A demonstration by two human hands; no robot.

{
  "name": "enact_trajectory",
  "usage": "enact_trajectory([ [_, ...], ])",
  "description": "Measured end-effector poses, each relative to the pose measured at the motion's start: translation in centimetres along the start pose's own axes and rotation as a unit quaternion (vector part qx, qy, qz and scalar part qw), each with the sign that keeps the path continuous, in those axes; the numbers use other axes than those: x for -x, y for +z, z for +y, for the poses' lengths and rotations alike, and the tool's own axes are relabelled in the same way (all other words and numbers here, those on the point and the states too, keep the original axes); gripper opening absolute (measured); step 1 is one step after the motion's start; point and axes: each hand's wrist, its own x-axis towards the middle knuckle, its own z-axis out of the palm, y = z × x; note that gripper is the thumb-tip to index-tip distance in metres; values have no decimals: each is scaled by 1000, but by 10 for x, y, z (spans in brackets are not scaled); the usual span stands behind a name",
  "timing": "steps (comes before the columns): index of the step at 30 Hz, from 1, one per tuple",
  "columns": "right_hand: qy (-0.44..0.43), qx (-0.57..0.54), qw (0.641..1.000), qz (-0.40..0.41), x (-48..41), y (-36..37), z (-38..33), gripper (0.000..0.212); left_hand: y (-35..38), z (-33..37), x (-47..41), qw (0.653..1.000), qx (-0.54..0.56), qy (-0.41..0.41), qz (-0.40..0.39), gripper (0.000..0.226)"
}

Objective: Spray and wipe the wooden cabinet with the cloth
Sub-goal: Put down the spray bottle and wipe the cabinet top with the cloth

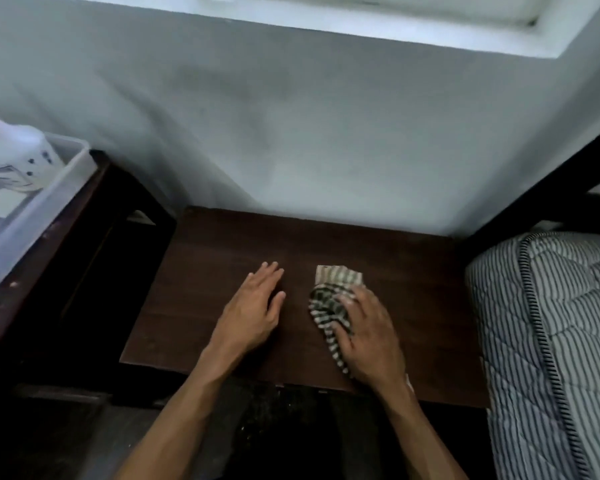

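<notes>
Two hands worked the wooden cabinet (222, 254): right hand (368, 330) pressed the cloth (329, 299) flat to wipe; left hand (253, 306) lay empty, fingers spread, apparently bracing.

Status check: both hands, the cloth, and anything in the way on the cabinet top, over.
Left hand flat, empty on dark wooden cabinet top. Right hand pressing striped green-and-white cloth onto it. No spray bottle visible. Surface unobstructed.

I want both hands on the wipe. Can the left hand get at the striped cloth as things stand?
Probably yes: the left hand lies flat and empty beside the striped cloth, with only bare cabinet top between them.
</notes>
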Motion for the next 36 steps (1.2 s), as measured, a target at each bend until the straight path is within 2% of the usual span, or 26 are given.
enact_trajectory([
  [3,57,7,998,25,-15,-11,41,51,6,23,-17,1000,-19,11,-12,50],
  [7,70,28,995,59,-79,-21,72,52,5,44,-27,999,-35,7,-3,49],
  [10,112,29,992,56,-106,-17,66,52,9,50,-24,999,-45,1,-1,48],
  [12,141,3,988,60,-88,-8,37,52,18,56,-22,999,-45,-5,-5,47],
  [15,36,-11,999,14,-8,-3,4,49,34,68,-24,999,-42,-16,-24,48],
  [17,-12,-14,1000,1,32,-15,31,47,45,80,-30,998,-48,-12,-35,47],
  [21,83,-9,996,42,46,-41,119,45,65,108,-40,994,-70,9,-78,49],
  [25,126,12,989,81,-15,-50,151,43,73,123,-47,990,-86,28,-106,50],
  [30,149,41,986,56,-84,-56,162,53,61,118,-44,990,-90,48,-92,50],
  [34,159,61,983,65,-73,-50,145,56,51,91,-40,991,-87,38,-94,50],
  [36,171,58,982,63,-61,-42,114,57,46,76,-42,989,-93,41,-105,49],
])
